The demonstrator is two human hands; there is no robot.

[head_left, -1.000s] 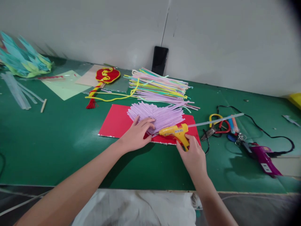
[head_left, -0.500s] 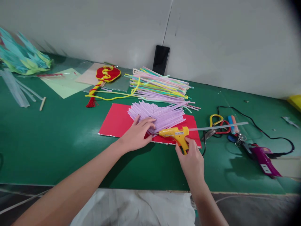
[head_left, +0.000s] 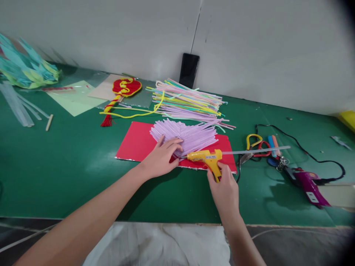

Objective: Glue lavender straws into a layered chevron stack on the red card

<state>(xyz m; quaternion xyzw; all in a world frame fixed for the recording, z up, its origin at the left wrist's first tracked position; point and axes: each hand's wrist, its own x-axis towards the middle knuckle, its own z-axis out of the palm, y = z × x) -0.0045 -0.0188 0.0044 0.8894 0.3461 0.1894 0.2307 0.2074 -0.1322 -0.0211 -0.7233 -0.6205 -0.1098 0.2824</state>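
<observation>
A heart-like shape of purple pipe cleaners (head_left: 191,135) lies on a red board (head_left: 133,142). Resting on the shape's lower left is my left hand (head_left: 162,157), its fingers spread over the stems and its thumb apart from the index finger. My right hand (head_left: 226,183) grips the handle of a yellow glue gun (head_left: 206,156). The gun's nozzle points left, close to my left thumb and the lower tip of the purple shape; the thumb partly hides that spot. A long clear glue stick (head_left: 255,151) sticks out of the gun's back.
Behind the board lies a pile of coloured pipe cleaners (head_left: 188,99), near a leaning phone (head_left: 189,70). A red and yellow fan-shaped ornament (head_left: 127,87) is at back left. Scissors (head_left: 253,142), a black cord (head_left: 302,146) and a purple tool (head_left: 312,188) lie at right.
The whole view has shifted very slightly. Both hands and the glue gun keep nearly the same place over the board.
</observation>
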